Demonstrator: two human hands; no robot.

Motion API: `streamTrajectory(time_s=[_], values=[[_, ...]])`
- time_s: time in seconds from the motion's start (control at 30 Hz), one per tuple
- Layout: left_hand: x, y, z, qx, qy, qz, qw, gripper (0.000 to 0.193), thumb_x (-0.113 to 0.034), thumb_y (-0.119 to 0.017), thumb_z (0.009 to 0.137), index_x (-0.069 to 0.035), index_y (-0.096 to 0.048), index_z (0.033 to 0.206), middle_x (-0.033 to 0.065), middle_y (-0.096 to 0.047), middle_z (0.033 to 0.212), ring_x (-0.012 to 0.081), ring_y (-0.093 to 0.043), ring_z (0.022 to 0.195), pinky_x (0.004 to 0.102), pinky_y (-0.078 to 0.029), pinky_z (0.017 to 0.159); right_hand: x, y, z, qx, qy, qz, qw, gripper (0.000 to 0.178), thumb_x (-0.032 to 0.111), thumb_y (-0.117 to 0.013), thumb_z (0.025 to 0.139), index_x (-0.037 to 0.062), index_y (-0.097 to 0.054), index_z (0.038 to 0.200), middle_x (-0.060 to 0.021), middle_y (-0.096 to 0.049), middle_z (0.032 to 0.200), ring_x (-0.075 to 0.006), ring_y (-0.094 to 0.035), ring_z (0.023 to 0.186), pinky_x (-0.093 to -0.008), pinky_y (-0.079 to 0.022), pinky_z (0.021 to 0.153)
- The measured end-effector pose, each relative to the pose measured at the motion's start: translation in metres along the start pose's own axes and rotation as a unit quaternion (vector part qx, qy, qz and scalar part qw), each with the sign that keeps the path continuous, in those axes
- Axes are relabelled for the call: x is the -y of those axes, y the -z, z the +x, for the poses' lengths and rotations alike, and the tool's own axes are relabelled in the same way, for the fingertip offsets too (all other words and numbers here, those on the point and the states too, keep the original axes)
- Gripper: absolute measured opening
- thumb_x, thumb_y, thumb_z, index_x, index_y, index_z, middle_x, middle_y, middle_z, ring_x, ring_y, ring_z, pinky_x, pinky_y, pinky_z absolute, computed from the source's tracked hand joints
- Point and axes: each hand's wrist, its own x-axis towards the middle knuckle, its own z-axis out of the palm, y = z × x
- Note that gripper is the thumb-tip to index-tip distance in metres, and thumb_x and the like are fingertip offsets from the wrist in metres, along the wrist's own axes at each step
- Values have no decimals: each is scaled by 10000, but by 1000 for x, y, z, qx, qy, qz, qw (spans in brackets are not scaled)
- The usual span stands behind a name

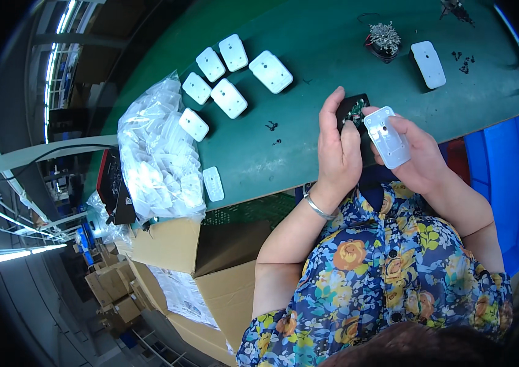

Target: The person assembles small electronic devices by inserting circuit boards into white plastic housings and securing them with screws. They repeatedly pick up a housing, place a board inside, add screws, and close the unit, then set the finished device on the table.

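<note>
My left hand (340, 151) grips a black plastic housing (347, 104) with a green circuit board (355, 112) showing inside it. Its thumb lies over the board's near edge. Close beside it, my right hand (423, 158) pinches a translucent white plastic cover (389, 139) with rounded corners and small holes, tilted in front of the housing. The cover partly hides the fingers behind it. Both hands are raised near the front edge of the green table (308, 131).
Several white rounded cases (229, 99) stand at the left, with another white case (428, 65) at the right. A clear bag of white covers (158, 153) lies at the left edge. Small black parts (272, 126), a pot of screws (384, 40), a cardboard box (226, 293) and blue bins (498, 183) surround me.
</note>
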Motion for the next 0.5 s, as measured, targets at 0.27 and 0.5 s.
streamTrajectory(time_s=[0.27,0.5], values=[[15,23,-3,-58,12,115,992,306,-72,-400,908,34,-431,1194,176,-449,1228,242,-456,1138,328,-357,953,-8,-10,1,-42,24,-80,996,267,114,-501,902,30,-461,1152,-48,-568,1031,-122,-576,918,-264,-484,799],[-21,41,-39,18,-37,-103,994,385,-21,-435,869,42,-391,1246,182,-403,1266,263,-436,1156,372,-365,960,-22,-23,3,-30,101,-182,978,207,69,-518,886,47,-433,1073,-46,-550,1004,-113,-553,929,-250,-475,773]])
